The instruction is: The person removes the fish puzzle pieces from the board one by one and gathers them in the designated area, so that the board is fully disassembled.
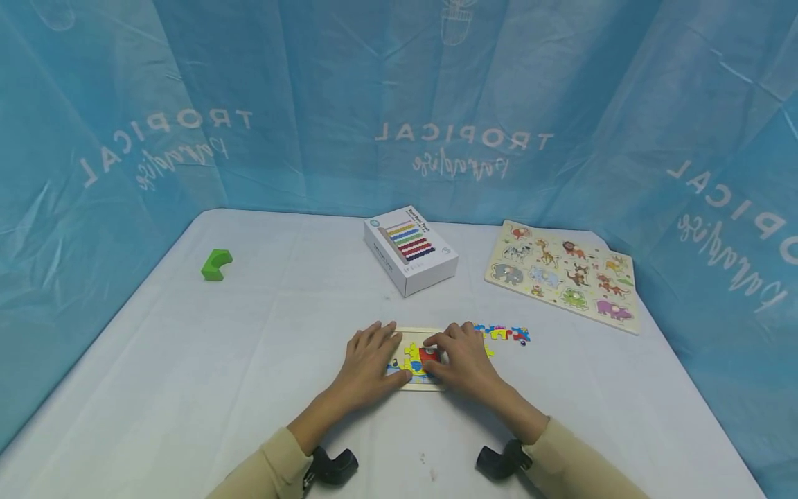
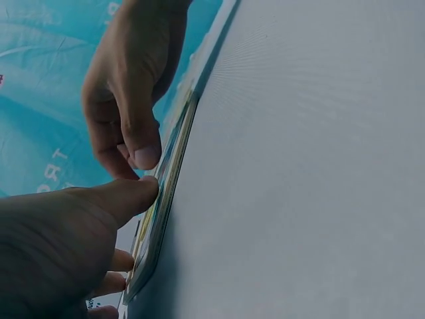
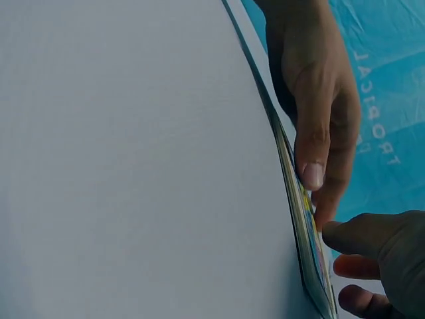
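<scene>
A small wooden puzzle board (image 1: 421, 388) with a pale frame lies in front of me, partly filled with yellow and blue pieces. Over its left side lies my left hand (image 1: 366, 367), its fingers extended and the thumb resting near the lower edge. My right hand (image 1: 469, 364) reaches in from the right and pinches a red puzzle piece (image 1: 427, 355) between thumb and forefinger, low over the board. Both wrist views show the thumbs close together at the board's edge (image 2: 166, 193). Parts of the board are hidden under the hands.
Loose puzzle pieces (image 1: 499, 333) lie beyond my right hand. Behind the board stands a white box (image 1: 430, 274). An animal puzzle board (image 1: 561, 274) is at the back right, and a green notched block (image 1: 215, 265) at the left. Blue curtains (image 1: 324, 104) surround the table.
</scene>
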`<move>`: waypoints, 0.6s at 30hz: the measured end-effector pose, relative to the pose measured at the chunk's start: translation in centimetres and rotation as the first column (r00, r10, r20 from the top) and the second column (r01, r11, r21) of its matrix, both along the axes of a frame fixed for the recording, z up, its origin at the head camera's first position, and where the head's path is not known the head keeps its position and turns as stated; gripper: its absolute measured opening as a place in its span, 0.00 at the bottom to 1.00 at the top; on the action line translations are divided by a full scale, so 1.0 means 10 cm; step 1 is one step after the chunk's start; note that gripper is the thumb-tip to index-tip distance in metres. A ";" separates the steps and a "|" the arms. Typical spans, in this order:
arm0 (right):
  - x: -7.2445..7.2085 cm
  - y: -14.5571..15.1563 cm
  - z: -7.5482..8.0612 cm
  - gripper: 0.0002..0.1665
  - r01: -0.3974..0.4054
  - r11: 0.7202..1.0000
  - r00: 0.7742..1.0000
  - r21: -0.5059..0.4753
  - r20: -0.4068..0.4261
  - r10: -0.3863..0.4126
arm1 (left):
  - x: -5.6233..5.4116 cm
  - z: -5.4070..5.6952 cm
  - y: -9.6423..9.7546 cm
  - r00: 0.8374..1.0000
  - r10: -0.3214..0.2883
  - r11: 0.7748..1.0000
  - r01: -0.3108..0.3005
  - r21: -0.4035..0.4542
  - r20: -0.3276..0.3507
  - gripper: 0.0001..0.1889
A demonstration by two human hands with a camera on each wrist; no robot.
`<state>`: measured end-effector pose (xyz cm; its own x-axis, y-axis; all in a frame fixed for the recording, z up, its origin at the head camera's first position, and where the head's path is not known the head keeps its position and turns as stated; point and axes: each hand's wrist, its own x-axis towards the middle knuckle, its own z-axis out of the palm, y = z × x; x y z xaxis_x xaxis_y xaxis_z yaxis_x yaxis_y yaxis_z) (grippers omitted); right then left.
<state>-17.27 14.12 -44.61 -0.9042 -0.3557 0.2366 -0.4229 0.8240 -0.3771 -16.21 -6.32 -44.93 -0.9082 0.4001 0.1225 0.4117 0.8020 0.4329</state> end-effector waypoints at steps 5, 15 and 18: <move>0.00 -0.08 0.01 0.19 -0.003 1.000 1.000 0.031 -0.027 0.004 | 0.01 0.01 0.00 1.000 0.004 1.000 -0.004 -0.009 -0.016 0.35; -0.01 -0.15 0.01 0.19 0.015 0.996 1.000 0.089 -0.027 -0.012 | 0.00 0.02 0.02 1.000 0.005 1.000 -0.005 -0.029 -0.022 0.34; -0.01 -0.15 0.00 0.19 0.015 0.996 1.000 0.091 -0.022 -0.013 | 0.01 0.03 0.02 1.000 -0.001 1.000 0.000 -0.029 -0.022 0.34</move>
